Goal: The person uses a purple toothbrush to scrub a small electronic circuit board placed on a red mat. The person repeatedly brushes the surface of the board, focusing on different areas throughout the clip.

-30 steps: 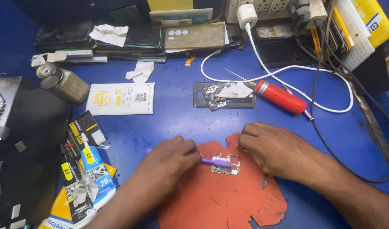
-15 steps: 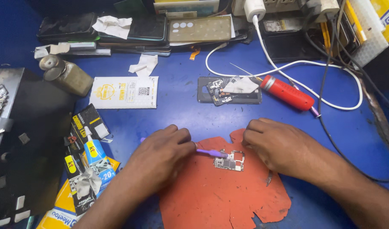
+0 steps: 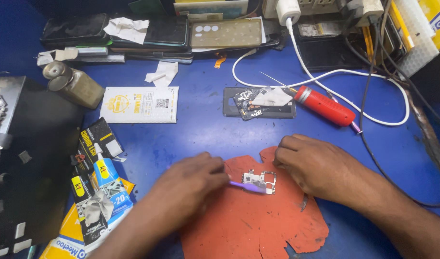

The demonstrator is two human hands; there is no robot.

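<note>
A small phone circuit board (image 3: pixel 259 181) lies on a torn red mat (image 3: pixel 251 225) near the front of the blue table. My left hand (image 3: pixel 193 180) grips a thin purple tool (image 3: pixel 246 186), whose tip rests on the board's near edge. My right hand (image 3: pixel 308 165) sits at the board's right side, fingers curled against its edge.
Behind the mat lie an opened phone back (image 3: pixel 258 102), a red-handled iron (image 3: pixel 323 105) and a white cable (image 3: pixel 325 76). Several phones (image 3: pixel 162 31) are stacked at the back. A small bottle (image 3: pixel 73 85), a white packet (image 3: pixel 139 104), a glue tube (image 3: pixel 102 168) and a dark box (image 3: pixel 25 158) are on the left.
The view has shifted slightly. Both hands stay at the board, with the purple tool still against it.
</note>
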